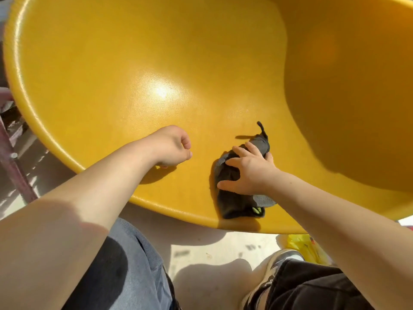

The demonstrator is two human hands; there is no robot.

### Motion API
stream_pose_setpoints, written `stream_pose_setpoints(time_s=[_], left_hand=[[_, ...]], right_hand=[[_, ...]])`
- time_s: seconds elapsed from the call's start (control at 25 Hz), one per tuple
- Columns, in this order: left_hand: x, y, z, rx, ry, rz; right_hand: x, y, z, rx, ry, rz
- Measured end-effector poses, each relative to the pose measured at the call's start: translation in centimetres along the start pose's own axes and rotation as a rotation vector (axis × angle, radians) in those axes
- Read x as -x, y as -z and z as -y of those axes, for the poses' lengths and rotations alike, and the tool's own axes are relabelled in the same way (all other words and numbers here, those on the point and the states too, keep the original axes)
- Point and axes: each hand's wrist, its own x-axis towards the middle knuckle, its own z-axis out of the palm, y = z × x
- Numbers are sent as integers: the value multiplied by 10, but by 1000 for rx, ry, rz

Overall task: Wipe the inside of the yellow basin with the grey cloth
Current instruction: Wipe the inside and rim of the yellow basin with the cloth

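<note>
A large yellow basin [134,63] fills most of the view, its rim curving along the left and near side. A crumpled grey cloth [232,204] with a small green tag lies on the inner wall near the front rim. My right hand [248,171] presses flat on the cloth with fingers spread over it. My left hand [172,146] rests inside the basin to the left of the cloth, fingers curled into a loose fist, holding nothing that I can see.
Below the basin is a pale concrete floor [212,249]. My knees and a sneaker [268,276] show at the bottom. A yellow plastic bag [306,245] lies at the lower right. A dark red metal frame [13,157] stands at the left edge.
</note>
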Motion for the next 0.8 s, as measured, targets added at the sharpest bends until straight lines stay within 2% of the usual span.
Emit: stream_pose_setpoints(time_s=[0.12, 0.2, 0.4, 0.52, 0.6, 0.72, 0.8], left_hand=[[5, 6, 15, 12, 5, -18], [6, 8, 18, 30, 10, -17], [8, 14, 13, 52, -26, -31], [15, 21, 17, 19, -27, -74], [18, 29, 24, -8, -9, -138], [22, 42, 38, -17, 16, -264], [25, 49, 52, -17, 36, -356]], right_hand=[[-2, 7, -7, 147, -16, 129], [3, 1, -9, 156, -27, 129], [1, -18, 3, 85, -11, -129], [9, -31, 36, 52, -21, -204], [12, -33, 73, -37, 54, -213], [3, -33, 137, -245, 313, -299], [-18, -30, 155, -321, 428, -339]])
